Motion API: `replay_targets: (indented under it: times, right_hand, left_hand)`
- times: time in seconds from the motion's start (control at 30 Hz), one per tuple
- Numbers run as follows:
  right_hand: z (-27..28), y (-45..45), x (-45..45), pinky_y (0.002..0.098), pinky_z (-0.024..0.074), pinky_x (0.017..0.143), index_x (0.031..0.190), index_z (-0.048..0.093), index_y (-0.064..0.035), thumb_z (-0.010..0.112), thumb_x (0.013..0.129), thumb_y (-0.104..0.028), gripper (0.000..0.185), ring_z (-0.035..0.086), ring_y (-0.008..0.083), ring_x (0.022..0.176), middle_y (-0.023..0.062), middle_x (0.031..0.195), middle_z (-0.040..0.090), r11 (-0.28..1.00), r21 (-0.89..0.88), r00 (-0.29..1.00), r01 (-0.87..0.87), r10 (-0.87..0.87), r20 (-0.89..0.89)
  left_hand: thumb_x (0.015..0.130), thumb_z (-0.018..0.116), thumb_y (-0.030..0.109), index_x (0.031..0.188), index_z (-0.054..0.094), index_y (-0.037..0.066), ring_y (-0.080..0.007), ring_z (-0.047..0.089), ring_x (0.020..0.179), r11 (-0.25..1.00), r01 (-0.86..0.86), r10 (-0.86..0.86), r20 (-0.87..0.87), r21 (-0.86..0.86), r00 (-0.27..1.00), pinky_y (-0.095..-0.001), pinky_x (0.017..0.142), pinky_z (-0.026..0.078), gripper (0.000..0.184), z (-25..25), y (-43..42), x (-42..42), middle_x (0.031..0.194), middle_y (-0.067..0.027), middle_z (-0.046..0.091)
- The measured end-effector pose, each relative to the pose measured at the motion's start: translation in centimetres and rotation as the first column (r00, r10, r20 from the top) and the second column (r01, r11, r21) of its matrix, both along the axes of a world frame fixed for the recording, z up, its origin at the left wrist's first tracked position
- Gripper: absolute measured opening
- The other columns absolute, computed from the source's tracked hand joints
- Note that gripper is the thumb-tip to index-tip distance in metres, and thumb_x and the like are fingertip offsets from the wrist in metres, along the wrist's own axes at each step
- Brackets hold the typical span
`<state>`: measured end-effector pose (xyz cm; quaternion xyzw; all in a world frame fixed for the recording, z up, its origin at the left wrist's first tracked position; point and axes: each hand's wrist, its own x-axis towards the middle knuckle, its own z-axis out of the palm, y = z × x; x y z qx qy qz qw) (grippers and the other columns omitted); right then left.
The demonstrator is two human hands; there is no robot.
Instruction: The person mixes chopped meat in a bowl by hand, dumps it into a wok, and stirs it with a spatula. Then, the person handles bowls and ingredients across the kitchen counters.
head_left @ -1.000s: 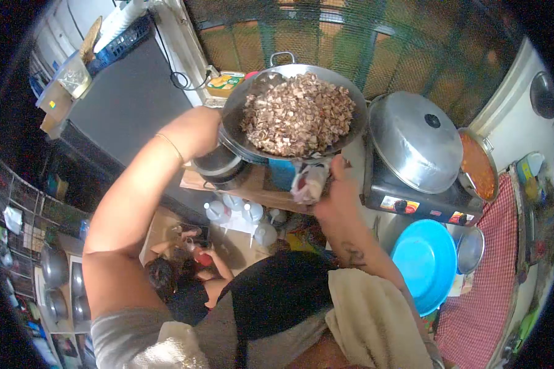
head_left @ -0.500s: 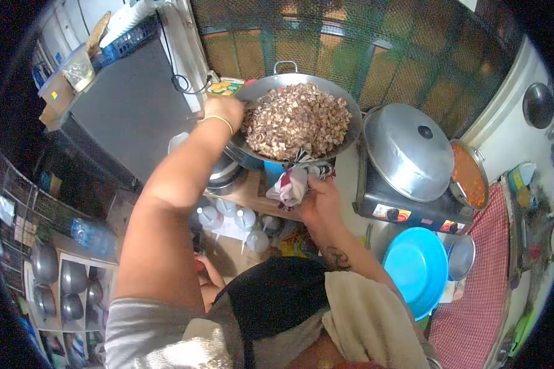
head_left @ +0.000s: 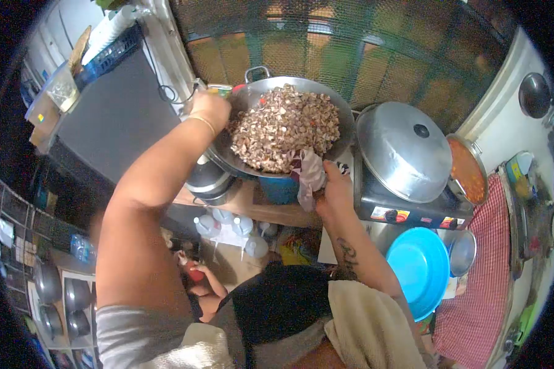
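Note:
A wide metal wok (head_left: 346, 130) is heaped with small chopped brown-and-white pieces (head_left: 286, 126), with a few red bits among them. My right hand (head_left: 335, 187) is closed around a bunched patterned cloth (head_left: 312, 177) at the wok's near rim; any handle beneath is hidden. My left hand (head_left: 209, 111) is a closed fist at the wok's left rim, and what it grips cannot be made out. Under the wok's near side, a blue container (head_left: 278, 189) shows on a wooden surface (head_left: 258, 209).
To the right, a large domed lid (head_left: 403, 150) sits on a stove (head_left: 375, 200), beside a pan of reddish-orange food (head_left: 468, 172). A blue basin (head_left: 417, 270) is nearer me. Several plastic jugs (head_left: 243, 226) stand below. Another person's arm (head_left: 210, 283) shows low at left.
The wok has shifted slightly left and turned, its far handle swinging left. My right hand and the cloth have moved right, my left hand a little left. More of the blue container shows.

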<state>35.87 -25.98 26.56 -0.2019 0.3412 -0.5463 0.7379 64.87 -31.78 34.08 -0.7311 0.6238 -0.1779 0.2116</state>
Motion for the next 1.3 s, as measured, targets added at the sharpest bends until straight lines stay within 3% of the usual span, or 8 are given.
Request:
replay_targets:
  times: [0.3, 0.4, 0.7, 0.73, 0.83, 0.9, 0.97, 1.3]
  right_hand:
    - [-3.5, -2.0, -0.7, 0.0425, 0.055, 0.079, 0.111, 0.054, 0.004, 0.054, 0.092, -0.014, 0.026, 0.065, 0.0289, 0.093, 0.016, 0.106, 0.064, 0.954, -0.224, 0.972, -0.199, 0.162, -0.173]
    - [-1.2, -1.8, -0.4, 0.0415, 0.0571, 0.08, 0.119, 0.052, -0.0015, 0.05, 0.093, -0.012, 0.028, 0.065, 0.0283, 0.1, 0.015, 0.114, 0.063, 0.985, 0.03, 0.98, -0.17, 0.166, 0.105]
    - [0.0, -1.0, -0.5, 0.0426, 0.0572, 0.072, 0.114, 0.052, 0.0068, 0.054, 0.091, -0.008, 0.027, 0.066, 0.029, 0.088, 0.0178, 0.104, 0.063, 0.987, 0.006, 0.975, -0.159, 0.156, 0.162]
    - [-1.9, -1.9, -0.4, 0.0425, 0.0574, 0.07, 0.112, 0.053, 0.007, 0.054, 0.091, -0.008, 0.026, 0.067, 0.0289, 0.086, 0.0178, 0.102, 0.063, 0.983, -0.106, 0.989, -0.149, 0.147, -0.03]
    - [-6.3, -3.6, -0.1, 0.0422, 0.0576, 0.066, 0.108, 0.054, 0.0076, 0.055, 0.091, -0.008, 0.024, 0.067, 0.0281, 0.082, 0.0173, 0.098, 0.064, 0.965, -0.243, 0.971, -0.1, 0.041, -0.235]
    - [-2.7, -2.3, 0.1, 0.0415, 0.0575, 0.065, 0.105, 0.055, 0.008, 0.056, 0.09, -0.009, 0.022, 0.067, 0.0273, 0.081, 0.0164, 0.096, 0.064, 0.998, -0.062, 0.997, 0.02, -0.016, 0.078]
    - [-2.7, -2.5, 0.0, 0.0409, 0.0572, 0.065, 0.104, 0.055, 0.0076, 0.055, 0.09, -0.01, 0.022, 0.067, 0.0265, 0.08, 0.0158, 0.095, 0.064, 0.996, -0.082, 0.999, 0.029, -0.026, 0.035]
    - [-1.6, -2.5, -0.8, 0.0383, 0.0545, 0.081, 0.118, 0.049, -0.0005, 0.056, 0.092, -0.017, 0.032, 0.066, 0.0293, 0.097, 0.0149, 0.11, 0.064, 0.988, -0.026, 0.987, -0.151, 0.152, 0.055]
  left_hand:
    - [0.07, 0.064, 0.005, 0.093, 0.071, -0.001, -0.0371, 0.066, 0.095, 0.99, -0.081, 0.126, -0.443, 0.12, 0.888, -0.0432, 0.08, 0.053, 0.025, -3.5, 1.2, 1.1, 0.098, -0.0228, 0.068]
    - [0.07, 0.064, 0.005, 0.091, 0.071, -0.001, -0.0366, 0.067, 0.092, 0.987, -0.078, 0.124, -0.361, 0.139, 0.924, -0.0439, 0.077, 0.053, 0.023, -1.2, 1.4, 1.8, 0.097, -0.0217, 0.069]
    - [0.081, 0.057, 0.012, 0.088, 0.072, 0.006, -0.0318, 0.069, 0.087, 0.992, 0.043, -0.045, -0.015, -0.115, 0.999, -0.0416, 0.074, 0.055, 0.018, 9.3, 6.2, -6.2, 0.092, -0.0175, 0.07]
    - [0.081, 0.057, 0.013, 0.088, 0.073, 0.007, -0.0309, 0.069, 0.088, 0.989, 0.059, -0.056, 0.03, -0.138, 0.998, -0.0406, 0.075, 0.055, 0.019, 9.7, 6.3, -6.9, 0.093, -0.0167, 0.07]
    - [0.083, 0.056, 0.015, 0.089, 0.073, 0.011, -0.0278, 0.069, 0.09, 0.981, 0.058, -0.041, 0.092, -0.183, 0.995, -0.0391, 0.075, 0.054, 0.019, 8.0, 5.1, -6.4, 0.095, -0.0127, 0.071]
    - [0.083, 0.056, 0.015, 0.091, 0.073, 0.012, -0.0265, 0.068, 0.093, 0.987, 0.055, -0.036, 0.129, -0.154, 0.991, -0.0391, 0.076, 0.052, 0.02, 6.3, 4.0, -5.6, 0.098, -0.0108, 0.071]
    - [0.085, 0.054, 0.015, 0.094, 0.073, 0.013, -0.0256, 0.066, 0.098, 0.984, 0.066, -0.043, 0.144, -0.163, 0.989, -0.0396, 0.078, 0.05, 0.021, 3.0, 2.3, -3.3, 0.103, -0.0084, 0.07]
    - [0.08, 0.055, 0.008, 0.1, 0.071, 0.002, -0.0333, 0.066, 0.098, 0.986, -0.131, 0.16, -0.341, 0.105, 0.926, -0.0416, 0.083, 0.053, 0.026, -2.4, 1.5, 1.1, 0.103, -0.0213, 0.068]
